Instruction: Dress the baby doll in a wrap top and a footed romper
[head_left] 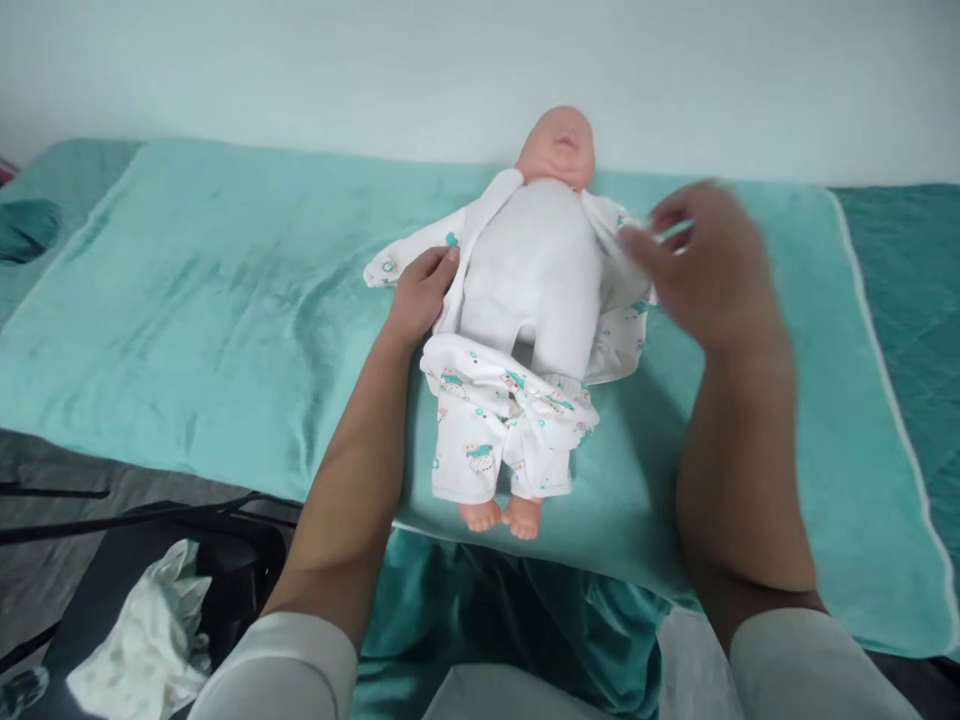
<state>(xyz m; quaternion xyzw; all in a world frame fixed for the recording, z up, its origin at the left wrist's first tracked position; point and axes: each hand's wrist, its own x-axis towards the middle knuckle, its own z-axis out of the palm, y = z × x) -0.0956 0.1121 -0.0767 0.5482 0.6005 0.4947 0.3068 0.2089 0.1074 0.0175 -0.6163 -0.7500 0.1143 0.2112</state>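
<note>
A baby doll (pixel 536 260) lies on its back, its head away from me. An open white baby shirt (pixel 491 205) with a small print is on its arms, the front spread apart over the white cloth torso. Printed baby pants (pixel 480 440) are on the legs, the waistband down around the thighs, bare feet showing. My left hand (pixel 426 292) is closed on the shirt's edge beside the torso, thumb on top. Blurred by motion, my right hand (pixel 705 265) pinches the shirt at the sleeve on the other side; its fingertips partly hide the cloth.
A green plush blanket (pixel 225 300) covers the table under the doll, against a pale wall (pixel 337 80). At the lower left, a crumpled light printed cloth (pixel 150 635) lies on a black chair (pixel 97 590). Green fabric (pixel 480 620) hangs at the table's front.
</note>
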